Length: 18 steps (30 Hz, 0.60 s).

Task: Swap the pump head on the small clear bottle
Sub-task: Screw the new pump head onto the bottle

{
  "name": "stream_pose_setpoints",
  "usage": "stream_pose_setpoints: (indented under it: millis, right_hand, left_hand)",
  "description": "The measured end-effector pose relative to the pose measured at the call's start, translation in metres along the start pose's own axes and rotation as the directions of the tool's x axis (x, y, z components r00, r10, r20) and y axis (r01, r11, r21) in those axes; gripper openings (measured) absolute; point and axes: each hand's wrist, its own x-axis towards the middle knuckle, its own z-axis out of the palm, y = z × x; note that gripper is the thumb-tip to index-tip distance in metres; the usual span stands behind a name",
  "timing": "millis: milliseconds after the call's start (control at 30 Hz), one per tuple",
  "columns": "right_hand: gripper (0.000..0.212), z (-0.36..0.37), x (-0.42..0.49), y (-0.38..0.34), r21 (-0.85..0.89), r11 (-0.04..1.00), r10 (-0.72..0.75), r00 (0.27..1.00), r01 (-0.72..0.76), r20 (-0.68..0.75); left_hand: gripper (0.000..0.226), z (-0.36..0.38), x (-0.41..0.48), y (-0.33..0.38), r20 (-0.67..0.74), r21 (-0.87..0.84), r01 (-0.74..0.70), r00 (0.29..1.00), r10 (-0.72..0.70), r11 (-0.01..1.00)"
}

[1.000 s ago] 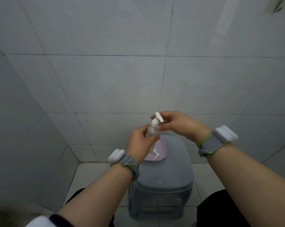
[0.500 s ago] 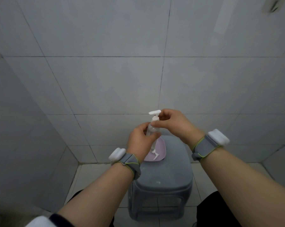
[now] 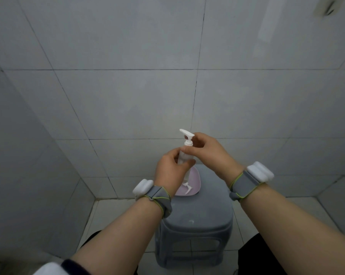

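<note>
While the left hand (image 3: 170, 168) is gripping the bottle (image 3: 182, 156), the right hand (image 3: 209, 151) is pinching the pump head (image 3: 187, 138) above a stool (image 3: 197, 225).

A grey plastic stool (image 3: 195, 219) stands on a pale tiled floor (image 3: 116, 213), close to the grey tiled wall (image 3: 128, 96). A pink dish (image 3: 194, 180) rests on the far part of the stool's seat. A dark mark (image 3: 328, 9) shows high on the wall, upper right.
</note>
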Motion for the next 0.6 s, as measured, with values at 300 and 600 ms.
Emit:
stream_pose_setpoints:
  millis: [300, 600]
  right_hand:
    - [0.017, 0.0, 0.001, -0.001, -0.051, 0.999, -0.02, 0.991, 0.013, -0.133]
    - [0.038, 0.022, -0.005, 0.005, 0.022, 1.0, 0.015, 0.947, -0.008, -0.322]
  left_hand:
    - [0.03, 0.004, 0.0, 0.002, -0.023, 0.007, -0.02, 1.0, 0.02, 1.0]
    - [0.021, 0.006, -0.002, 0.005, -0.011, -0.015, -0.035, 0.999, 0.035, 0.999]
